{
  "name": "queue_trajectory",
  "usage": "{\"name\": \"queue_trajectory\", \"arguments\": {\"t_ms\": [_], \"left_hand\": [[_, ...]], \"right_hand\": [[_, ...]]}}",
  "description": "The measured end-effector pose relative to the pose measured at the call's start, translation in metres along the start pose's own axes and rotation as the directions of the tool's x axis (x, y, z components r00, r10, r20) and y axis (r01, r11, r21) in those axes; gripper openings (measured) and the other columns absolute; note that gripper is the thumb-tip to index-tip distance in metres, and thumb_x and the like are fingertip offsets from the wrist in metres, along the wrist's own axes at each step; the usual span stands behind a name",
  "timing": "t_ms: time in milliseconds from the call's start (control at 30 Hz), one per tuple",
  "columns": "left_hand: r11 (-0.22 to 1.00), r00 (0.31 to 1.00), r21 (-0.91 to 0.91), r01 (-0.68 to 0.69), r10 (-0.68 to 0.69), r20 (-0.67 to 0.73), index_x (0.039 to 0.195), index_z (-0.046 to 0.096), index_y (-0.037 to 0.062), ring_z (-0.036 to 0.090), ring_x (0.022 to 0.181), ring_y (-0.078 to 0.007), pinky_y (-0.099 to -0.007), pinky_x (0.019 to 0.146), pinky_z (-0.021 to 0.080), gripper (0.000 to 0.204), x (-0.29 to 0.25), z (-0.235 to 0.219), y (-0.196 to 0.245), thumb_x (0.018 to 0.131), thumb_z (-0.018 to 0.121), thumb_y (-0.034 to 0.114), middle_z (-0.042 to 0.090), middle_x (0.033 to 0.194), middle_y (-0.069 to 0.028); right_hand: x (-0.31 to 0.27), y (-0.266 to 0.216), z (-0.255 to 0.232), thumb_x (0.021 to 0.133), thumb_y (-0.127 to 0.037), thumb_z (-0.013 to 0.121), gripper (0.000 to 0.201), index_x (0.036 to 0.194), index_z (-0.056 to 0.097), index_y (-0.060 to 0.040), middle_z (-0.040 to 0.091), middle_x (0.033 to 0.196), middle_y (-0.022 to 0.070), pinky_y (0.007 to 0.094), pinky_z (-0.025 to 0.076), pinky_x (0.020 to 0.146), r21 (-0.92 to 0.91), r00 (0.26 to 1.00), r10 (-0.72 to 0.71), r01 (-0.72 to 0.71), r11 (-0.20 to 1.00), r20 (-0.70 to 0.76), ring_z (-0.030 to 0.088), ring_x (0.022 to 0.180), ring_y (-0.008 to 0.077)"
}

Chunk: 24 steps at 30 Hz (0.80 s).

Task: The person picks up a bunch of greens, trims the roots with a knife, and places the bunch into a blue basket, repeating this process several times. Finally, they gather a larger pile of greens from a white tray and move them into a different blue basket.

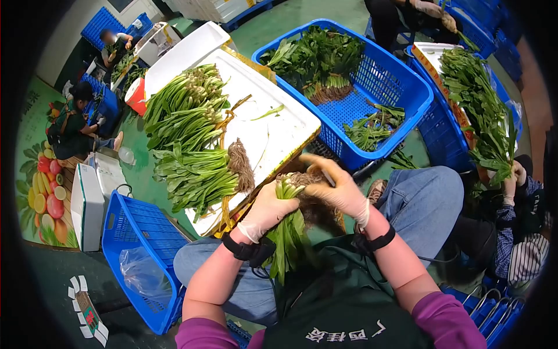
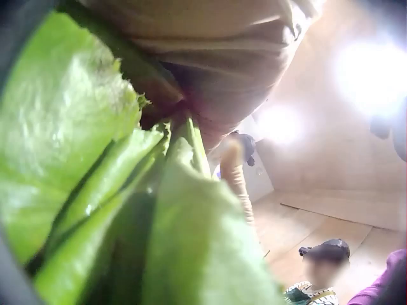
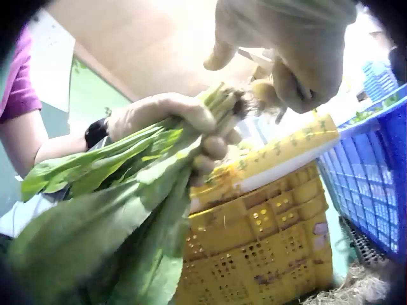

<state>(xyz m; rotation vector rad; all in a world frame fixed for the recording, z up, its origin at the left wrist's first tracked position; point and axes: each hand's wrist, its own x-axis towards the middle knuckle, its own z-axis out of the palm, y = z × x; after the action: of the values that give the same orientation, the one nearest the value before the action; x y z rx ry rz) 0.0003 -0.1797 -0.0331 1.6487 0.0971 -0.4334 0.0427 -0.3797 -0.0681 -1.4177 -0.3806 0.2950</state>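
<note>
In the head view my gloved left hand (image 1: 268,212) grips a bunch of long-leaved greens (image 1: 286,235) round the stems, leaves hanging toward my lap. The same bunch (image 3: 143,184) spreads low in the right wrist view; leaves (image 2: 203,241) fill much of the left wrist view. My gloved right hand (image 1: 338,189) is at the root end, thumb and forefinger spread apart around the brown roots (image 1: 299,178). In the right wrist view one fingertip of the right hand (image 3: 305,57) meets the roots (image 3: 248,101), with another finger held away.
Bunches of greens (image 1: 192,110) lie on a white foam board (image 1: 273,136), which rests on a yellow crate (image 3: 254,248). Beyond it stands a blue basket (image 1: 401,125) with more greens. Another blue basket (image 1: 145,232) is at left. Other people work on both sides.
</note>
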Motion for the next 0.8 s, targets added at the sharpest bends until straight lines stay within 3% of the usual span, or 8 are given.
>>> {"name": "queue_trajectory", "arguments": {"t_ms": [100,233,267,300,333,467,567,800], "left_hand": [[0.995,1.000,0.101,-0.014,0.013,0.010,0.121,0.064,0.0008,0.058,0.093,-0.0087,-0.0262,0.084,0.049,0.041,0.000,0.003,-0.003,0.080,0.064,-0.001,0.066,0.106,0.0002],[0.997,0.999,-0.074,-0.028,0.027,-0.019,0.119,0.063,0.0002,0.061,0.089,-0.0097,-0.0274,0.081,0.052,0.037,-0.001,-0.002,0.003,0.082,0.067,0.001,0.068,0.102,-0.0013],[0.987,1.000,-0.161,0.003,-0.007,-0.028,0.117,0.063,-0.0003,0.064,0.088,-0.0126,-0.0298,0.079,0.054,0.035,-0.002,-0.007,0.006,0.083,0.069,0.002,0.069,0.101,-0.0042],[0.968,0.998,-0.247,0.033,-0.043,-0.034,0.116,0.063,-0.0008,0.066,0.087,-0.0155,-0.0321,0.078,0.055,0.033,-0.004,-0.011,0.008,0.083,0.071,0.003,0.069,0.100,-0.0070],[0.954,0.998,-0.294,0.055,-0.062,-0.015,0.116,0.061,-0.0005,0.069,0.083,-0.0201,-0.0354,0.074,0.058,0.034,-0.005,-0.014,0.013,0.084,0.072,0.005,0.069,0.096,-0.0099],[0.870,0.992,-0.478,0.122,-0.114,0.045,0.118,0.059,0.0009,0.069,0.082,-0.0216,-0.0358,0.074,0.059,0.037,-0.003,-0.014,0.021,0.084,0.070,0.009,0.067,0.092,-0.0089],[0.866,0.991,-0.481,0.135,-0.107,0.086,0.118,0.059,0.0011,0.069,0.082,-0.0219,-0.0373,0.074,0.059,0.036,-0.001,-0.009,0.021,0.085,0.070,0.008,0.066,0.093,-0.0091],[0.912,1.000,-0.410,0.001,0.000,0.003,0.123,0.062,-0.0001,0.067,0.094,-0.0159,-0.0305,0.085,0.055,0.038,0.001,0.005,0.011,0.085,0.067,0.000,0.069,0.108,-0.0060]], "right_hand": [[0.000,0.004,0.003,0.093,-0.011,0.070,0.024,0.115,0.069,0.0000,0.065,0.107,0.0026,0.0263,0.049,0.089,-0.182,0.989,-0.134,0.142,0.973,0.055,0.061,0.099,0.0116],[0.008,0.014,-0.014,0.094,-0.018,0.069,0.024,0.112,0.071,-0.0022,0.071,0.099,0.0039,0.0287,0.051,0.084,0.410,0.956,0.234,-0.145,0.900,-0.176,0.066,0.091,0.0147],[0.008,0.024,-0.021,0.095,-0.023,0.068,0.028,0.115,0.070,-0.0034,0.069,0.098,0.0058,0.0310,0.051,0.083,-0.090,0.956,0.092,-0.121,0.989,-0.277,0.066,0.090,0.0186],[0.009,0.027,-0.024,0.097,-0.027,0.067,0.032,0.119,0.070,-0.0046,0.066,0.098,0.0078,0.0332,0.051,0.083,-0.566,0.951,-0.083,-0.106,0.817,-0.298,0.065,0.090,0.0225],[0.007,0.026,-0.022,0.099,-0.037,0.062,0.039,0.124,0.068,-0.0070,0.061,0.098,0.0125,0.0370,0.050,0.082,-0.538,0.956,-0.067,-0.103,0.837,-0.286,0.063,0.091,0.0294],[-0.002,-0.017,-0.007,0.108,-0.042,0.043,0.052,0.145,0.053,-0.0069,0.053,0.089,0.0016,0.0267,0.044,0.085,-0.110,0.997,0.050,-0.044,0.993,0.052,0.050,0.084,0.0139],[-0.007,-0.011,0.006,0.105,-0.030,0.056,0.050,0.147,0.050,-0.0046,0.055,0.086,-0.0023,0.0236,0.046,0.078,0.184,0.986,0.150,-0.161,0.970,0.074,0.050,0.080,0.0076],[-0.010,-0.008,0.020,0.099,-0.022,0.067,0.055,0.149,0.048,-0.0075,0.054,0.085,-0.0047,0.0218,0.045,0.075,0.201,0.990,0.137,-0.141,0.969,0.037,0.050,0.081,0.0048]]}}
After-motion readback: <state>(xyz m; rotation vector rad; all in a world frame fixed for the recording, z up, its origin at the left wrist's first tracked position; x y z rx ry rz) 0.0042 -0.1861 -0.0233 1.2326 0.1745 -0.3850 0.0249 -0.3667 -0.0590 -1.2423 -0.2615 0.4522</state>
